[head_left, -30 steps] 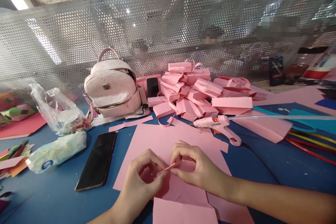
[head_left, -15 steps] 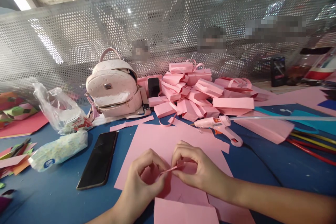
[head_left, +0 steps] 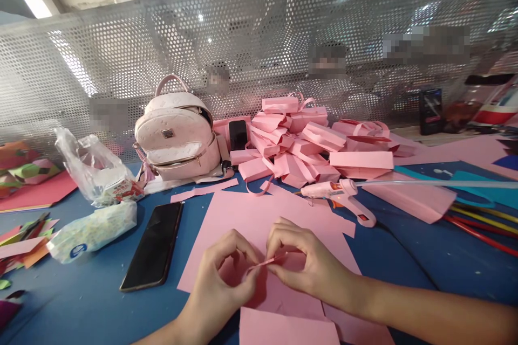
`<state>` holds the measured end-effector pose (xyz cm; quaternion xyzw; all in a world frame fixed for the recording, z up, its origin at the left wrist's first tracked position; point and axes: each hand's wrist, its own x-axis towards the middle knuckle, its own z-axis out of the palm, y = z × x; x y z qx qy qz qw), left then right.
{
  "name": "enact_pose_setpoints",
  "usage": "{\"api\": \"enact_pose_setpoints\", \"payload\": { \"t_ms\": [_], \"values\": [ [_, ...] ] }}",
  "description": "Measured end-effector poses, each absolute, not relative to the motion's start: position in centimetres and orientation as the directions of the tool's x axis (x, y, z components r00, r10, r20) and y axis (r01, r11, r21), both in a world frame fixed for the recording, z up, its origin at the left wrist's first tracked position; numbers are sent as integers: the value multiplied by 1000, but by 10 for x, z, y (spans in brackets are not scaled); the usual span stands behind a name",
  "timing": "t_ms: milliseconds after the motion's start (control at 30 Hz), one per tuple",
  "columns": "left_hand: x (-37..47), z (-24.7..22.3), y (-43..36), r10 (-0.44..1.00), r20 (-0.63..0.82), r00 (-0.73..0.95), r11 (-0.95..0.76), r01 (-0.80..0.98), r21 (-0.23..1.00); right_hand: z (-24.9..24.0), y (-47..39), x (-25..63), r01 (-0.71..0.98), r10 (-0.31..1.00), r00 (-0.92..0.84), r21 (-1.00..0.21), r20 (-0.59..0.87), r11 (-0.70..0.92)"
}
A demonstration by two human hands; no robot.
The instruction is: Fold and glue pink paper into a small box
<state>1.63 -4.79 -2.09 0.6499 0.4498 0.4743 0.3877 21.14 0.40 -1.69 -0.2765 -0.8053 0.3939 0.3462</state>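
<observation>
In the head view, a glue gun (head_left: pixel 345 192) lies to the right and a flat black phone (head_left: pixel 152 248) to the left; angular paper boxes (head_left: pixel 291 145) are heaped far. A thin pink strip (head_left: pixel 263 263) is at near centre, above a smooth sheet (head_left: pixel 240 207). The left hand (head_left: pixel 211 280) and right hand (head_left: pixel 318 263), fingers curled, both pinch it.

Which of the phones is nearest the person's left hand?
The black phone lying flat on the blue table, left of the left hand. The propped phone beside the backpack and the phone-like device at far right both stand farther back.
</observation>
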Motion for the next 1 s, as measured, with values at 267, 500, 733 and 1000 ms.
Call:
{"api": "enact_pose_setpoints", "payload": {
  "t_ms": [267,500,733,1000],
  "values": [
    [16,-20,-50,952,270,147,-297,217,930,-17,3,211,164,699,-616,-808,364,566],
    [17,-18,-48,944,285,169,-318,223,922,-20,3,212,168,690,-623,-799,368,577],
    [16,-20,-48,939,298,172,-330,202,922,-18,4,211,172,693,-620,-798,368,577],
    [16,-19,-47,938,297,179,-330,196,923,-17,4,211,177,696,-618,-798,365,576]
  ]
}}
